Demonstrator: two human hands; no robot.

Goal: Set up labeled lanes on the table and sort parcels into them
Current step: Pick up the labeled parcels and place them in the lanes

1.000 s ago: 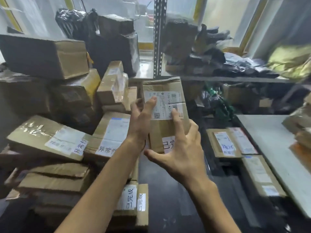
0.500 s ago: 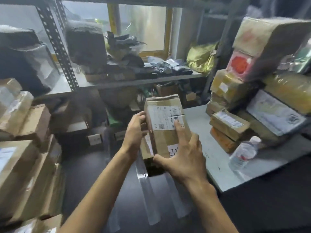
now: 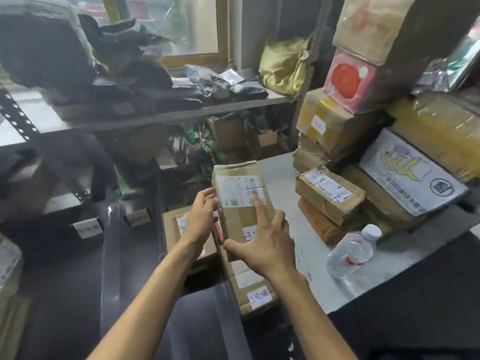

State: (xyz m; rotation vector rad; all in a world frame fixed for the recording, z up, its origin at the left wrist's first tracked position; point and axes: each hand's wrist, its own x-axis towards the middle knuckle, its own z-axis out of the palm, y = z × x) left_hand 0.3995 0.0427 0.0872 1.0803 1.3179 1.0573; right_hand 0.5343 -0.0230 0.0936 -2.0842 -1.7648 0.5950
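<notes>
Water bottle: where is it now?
Head view, right side: the bottle sits on the white table, just right of the right hand, in front of the stacked parcels.

- The held parcel [image 3: 241, 214] is a tall brown cardboard box. It stands nearly upright, raised at the left edge of the white table [image 3: 280, 172], gripped between the left hand [image 3: 200, 222] and the right hand [image 3: 265, 245].
- A white shipping label [image 3: 242, 190] with barcodes covers its upper face. A handwritten tag [image 3: 248, 233] lower down is partly hidden.
- A flat brown parcel [image 3: 246, 279] lies below it, just beside the table's left edge, with its white tag [image 3: 258, 297] facing up.
- A small labelled parcel [image 3: 330, 193] lies on the table atop an orange-brown parcel [image 3: 319, 226].
</notes>
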